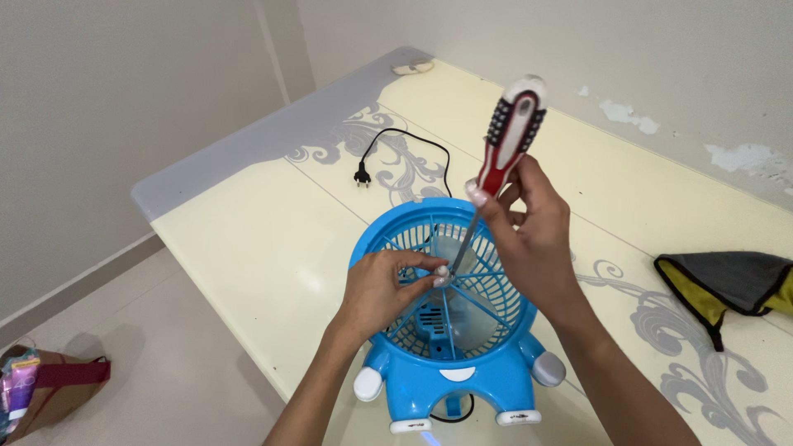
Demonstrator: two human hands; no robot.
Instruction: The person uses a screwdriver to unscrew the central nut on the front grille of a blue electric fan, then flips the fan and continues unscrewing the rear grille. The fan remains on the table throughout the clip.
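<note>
One head-worn camera — looking steeply down, close over the table (248,239) — with no second view.

- Looks like a home room: pale table (248,248) with grey floral print.
- Behind the table, peeling painted wall (702,107).
- Left of the table, tiled floor (149,347).

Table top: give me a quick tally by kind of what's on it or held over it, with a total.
Blue fan: 1
Screwdriver, in the right hand: 1
Black power plug with cord: 1
Grey and yellow cloth: 1
Total: 4
The left hand rests on the fan's grille.
</note>
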